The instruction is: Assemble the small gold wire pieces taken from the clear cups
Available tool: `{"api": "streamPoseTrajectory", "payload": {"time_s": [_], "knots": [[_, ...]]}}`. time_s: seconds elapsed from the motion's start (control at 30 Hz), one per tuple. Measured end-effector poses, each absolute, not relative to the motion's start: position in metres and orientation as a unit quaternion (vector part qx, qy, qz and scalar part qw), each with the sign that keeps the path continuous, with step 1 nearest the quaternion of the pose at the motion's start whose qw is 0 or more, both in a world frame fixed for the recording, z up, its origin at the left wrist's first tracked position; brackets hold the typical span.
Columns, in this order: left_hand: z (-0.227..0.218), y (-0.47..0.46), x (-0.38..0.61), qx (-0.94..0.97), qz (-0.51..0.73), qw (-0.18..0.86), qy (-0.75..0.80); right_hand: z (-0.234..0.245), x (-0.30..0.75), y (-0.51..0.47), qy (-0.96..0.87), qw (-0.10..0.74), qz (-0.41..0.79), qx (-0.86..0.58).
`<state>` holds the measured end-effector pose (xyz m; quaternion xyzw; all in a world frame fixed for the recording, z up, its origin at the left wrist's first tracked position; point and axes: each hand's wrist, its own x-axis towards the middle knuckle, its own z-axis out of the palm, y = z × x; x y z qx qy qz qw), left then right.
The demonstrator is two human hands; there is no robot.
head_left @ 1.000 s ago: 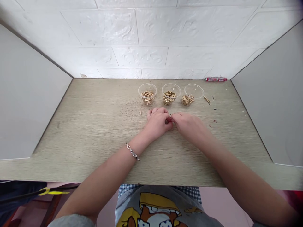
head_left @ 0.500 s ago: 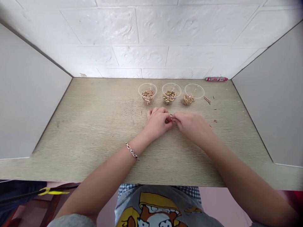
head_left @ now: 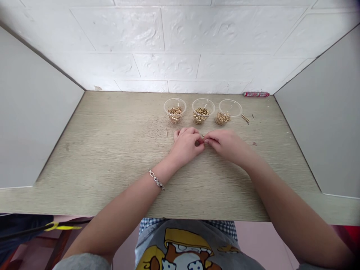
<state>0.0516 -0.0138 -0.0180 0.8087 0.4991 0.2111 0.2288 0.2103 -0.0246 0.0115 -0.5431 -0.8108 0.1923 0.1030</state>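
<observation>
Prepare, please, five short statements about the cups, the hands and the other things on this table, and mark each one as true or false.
1. Exactly two clear cups stand on the table. False: there are three, the left cup, the middle cup and the right cup.
2. The left hand and the right hand are close together, nearer to the person than the cups. True.
3. The chain bracelet is on the wrist of the right hand. False: it is on the wrist of the left hand.
4. The left cup contains small gold-coloured pieces. True.
5. The red-ended stick-shaped item lies between the two hands. False: it lies at the foot of the white wall, further right than the cups.
</observation>
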Motion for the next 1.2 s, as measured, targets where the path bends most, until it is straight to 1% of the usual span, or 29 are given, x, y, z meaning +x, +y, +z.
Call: {"api": "streamPoseTrajectory", "payload": {"time_s": [0.07, 0.2, 0.3, 0.43, 0.6, 0.77, 0.9, 1.07, 1.2], "knots": [[-0.018, -0.015, 0.052, 0.805, 0.210, 0.232, 0.504, 0.010, 0.212, -0.023, -0.807, 0.109, 0.200, -0.545], [-0.014, -0.017, 0.051, 0.809, 0.199, 0.235, 0.500, 0.009, 0.211, -0.024, -0.821, 0.124, 0.176, -0.528], [-0.010, -0.019, 0.050, 0.811, 0.200, 0.229, 0.500, 0.008, 0.211, -0.025, -0.834, 0.161, 0.149, -0.507], [-0.006, -0.021, 0.048, 0.796, 0.219, 0.245, 0.508, 0.008, 0.211, -0.025, -0.837, 0.210, 0.122, -0.490], [-0.006, -0.021, 0.047, 0.783, 0.252, 0.253, 0.509, 0.007, 0.209, -0.024, -0.827, 0.249, 0.130, -0.487], [-0.005, -0.019, 0.046, 0.786, 0.242, 0.235, 0.518, 0.000, 0.206, -0.021, -0.820, 0.259, 0.163, -0.483], [-0.004, -0.020, 0.046, 0.798, 0.209, 0.220, 0.520, -0.003, 0.205, -0.024, -0.837, 0.237, 0.122, -0.478], [-0.008, -0.021, 0.047, 0.822, 0.159, 0.181, 0.517, 0.004, 0.201, -0.033, -0.842, 0.144, 0.060, -0.517], [-0.010, -0.020, 0.049, 0.833, 0.127, 0.162, 0.514, 0.007, 0.198, -0.036, -0.833, 0.096, 0.050, -0.543]]}}
